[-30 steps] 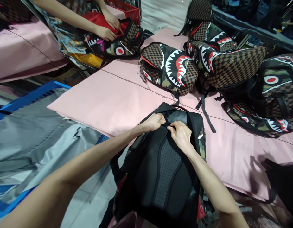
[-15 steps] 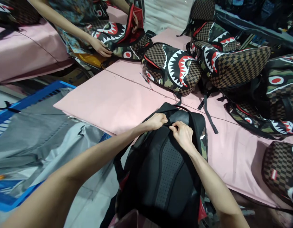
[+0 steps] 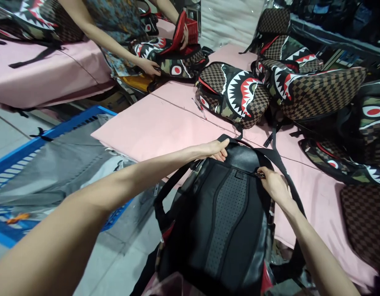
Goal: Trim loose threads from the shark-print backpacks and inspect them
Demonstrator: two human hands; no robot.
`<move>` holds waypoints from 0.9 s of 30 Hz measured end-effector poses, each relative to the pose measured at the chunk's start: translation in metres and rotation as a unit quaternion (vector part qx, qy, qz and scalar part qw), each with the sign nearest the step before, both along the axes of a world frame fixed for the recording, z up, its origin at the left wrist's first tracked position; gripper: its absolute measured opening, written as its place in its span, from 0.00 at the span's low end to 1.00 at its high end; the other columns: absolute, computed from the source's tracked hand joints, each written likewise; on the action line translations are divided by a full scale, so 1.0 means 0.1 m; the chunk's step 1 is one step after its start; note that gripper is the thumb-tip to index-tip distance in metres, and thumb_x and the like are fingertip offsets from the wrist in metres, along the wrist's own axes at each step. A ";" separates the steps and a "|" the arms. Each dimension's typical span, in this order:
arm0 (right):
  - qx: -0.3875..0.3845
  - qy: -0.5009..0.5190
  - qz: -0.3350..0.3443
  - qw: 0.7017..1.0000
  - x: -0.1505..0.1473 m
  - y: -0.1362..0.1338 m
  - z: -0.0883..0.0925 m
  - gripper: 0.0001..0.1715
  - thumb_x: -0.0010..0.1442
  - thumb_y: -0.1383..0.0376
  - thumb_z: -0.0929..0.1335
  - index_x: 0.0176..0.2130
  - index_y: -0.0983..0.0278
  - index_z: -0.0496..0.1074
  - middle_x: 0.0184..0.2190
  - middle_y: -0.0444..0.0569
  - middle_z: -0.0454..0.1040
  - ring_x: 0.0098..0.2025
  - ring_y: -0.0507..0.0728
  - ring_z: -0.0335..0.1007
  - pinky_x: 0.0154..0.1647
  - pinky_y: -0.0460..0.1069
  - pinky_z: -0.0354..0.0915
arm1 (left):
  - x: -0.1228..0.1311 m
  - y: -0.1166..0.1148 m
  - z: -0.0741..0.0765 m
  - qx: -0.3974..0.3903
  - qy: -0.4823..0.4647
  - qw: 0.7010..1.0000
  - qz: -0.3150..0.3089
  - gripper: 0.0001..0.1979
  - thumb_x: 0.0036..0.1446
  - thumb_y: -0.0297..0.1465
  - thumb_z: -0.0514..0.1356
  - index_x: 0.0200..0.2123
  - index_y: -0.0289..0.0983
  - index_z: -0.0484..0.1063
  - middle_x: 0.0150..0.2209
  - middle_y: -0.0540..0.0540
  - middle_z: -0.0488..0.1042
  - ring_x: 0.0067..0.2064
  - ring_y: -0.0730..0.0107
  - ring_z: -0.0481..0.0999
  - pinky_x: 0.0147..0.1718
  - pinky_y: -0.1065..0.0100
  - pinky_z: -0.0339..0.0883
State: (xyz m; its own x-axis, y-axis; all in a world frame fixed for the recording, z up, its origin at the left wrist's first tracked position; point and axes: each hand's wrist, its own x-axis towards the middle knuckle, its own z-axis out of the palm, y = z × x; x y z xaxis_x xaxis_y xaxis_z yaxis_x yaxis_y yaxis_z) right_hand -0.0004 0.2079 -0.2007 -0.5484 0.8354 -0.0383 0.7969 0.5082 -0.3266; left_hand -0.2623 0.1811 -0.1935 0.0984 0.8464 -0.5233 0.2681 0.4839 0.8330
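Note:
A black backpack [image 3: 190, 222] stands upright before me against the pink table, its padded back panel facing me. My left hand [image 3: 219, 151] is closed at its top left, thumb up, beside the base of a shoulder strap; its curled fingers grip the top of the backpack. At the upper right of the back panel, my right hand [image 3: 274, 185] pinches a small zipper pull [image 3: 261, 175]. A zipper line runs across the panel's top, below a shiny black section [image 3: 243, 155]. The right shoulder strap [image 3: 280, 164] hangs outside my right wrist.
Several shark-mouth backpacks, one checkered [image 3: 248, 94], lie across the pink table [image 3: 165, 119]. At the far left side, a co-worker's hand [image 3: 149, 66] handles another backpack [image 3: 177, 68]. A blue crate [image 3: 69, 123] with grey material stands on the floor at left.
My hands have moved apart from the middle of the backpack's top. The right hand went right with the zipper pull; the right strap now lies outside that arm. The view has shifted left.

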 end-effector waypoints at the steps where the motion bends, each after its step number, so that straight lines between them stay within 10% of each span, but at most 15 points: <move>1: -0.014 -0.030 0.014 0.999 0.05 0.03 0.02 0.10 0.57 0.67 0.63 0.37 0.63 0.73 0.36 0.50 0.75 0.37 0.57 0.71 0.36 0.48 0.61 | 0.05 0.00 0.01 0.015 0.043 0.998 -0.037 0.30 0.61 0.48 0.39 0.30 0.30 0.69 0.31 0.40 0.75 0.34 0.65 0.76 0.35 0.68 0.66; 6: -0.064 -0.004 0.091 0.994 0.21 -0.05 0.06 0.10 0.56 0.59 0.66 0.35 0.64 0.69 0.31 0.45 0.73 0.31 0.53 0.69 0.30 0.45 0.58 | 0.46 -0.23 -0.11 0.226 0.314 0.895 -0.221 0.11 0.52 0.36 0.60 0.37 0.36 0.71 0.33 0.46 0.75 0.37 0.62 0.74 0.35 0.68 0.63; 13: 0.097 -0.081 0.179 0.976 0.59 -0.93 -0.26 0.09 0.55 0.75 0.62 0.29 0.62 0.67 0.28 0.45 0.67 0.28 0.52 0.62 0.30 0.47 0.52 | 0.91 -1.30 -0.88 0.491 0.394 0.767 -0.124 0.11 0.61 0.25 0.48 0.34 0.36 0.69 0.34 0.45 0.73 0.38 0.68 0.70 0.41 0.65 0.62; 18: 0.118 -0.088 0.144 0.979 0.65 -1.20 -0.42 0.08 0.59 0.71 0.62 0.29 0.62 0.67 0.28 0.45 0.66 0.29 0.53 0.61 0.32 0.48 0.52 | 0.94 -1.51 -0.85 0.460 0.366 0.803 -0.100 0.11 0.62 0.27 0.49 0.35 0.36 0.71 0.34 0.47 0.73 0.39 0.70 0.71 0.42 0.69 0.63; 23: 0.130 -0.086 0.137 0.978 0.53 -1.10 -0.43 0.09 0.63 0.65 0.61 0.39 0.63 0.69 0.31 0.46 0.67 0.28 0.52 0.62 0.32 0.48 0.53 | 1.01 -0.91 -0.42 0.257 0.403 0.855 -0.200 0.20 0.61 0.41 0.50 0.27 0.34 0.73 0.26 0.43 0.71 0.31 0.66 0.71 0.34 0.66 0.63; 27: 0.139 -0.077 0.174 0.972 0.53 -1.13 -0.44 0.08 0.61 0.70 0.61 0.36 0.65 0.69 0.29 0.47 0.67 0.29 0.52 0.62 0.31 0.48 0.53 | 1.18 -0.54 -0.32 0.138 0.436 0.876 -0.154 0.21 0.54 0.46 0.56 0.26 0.33 0.74 0.28 0.40 0.71 0.38 0.58 0.71 0.36 0.64 0.62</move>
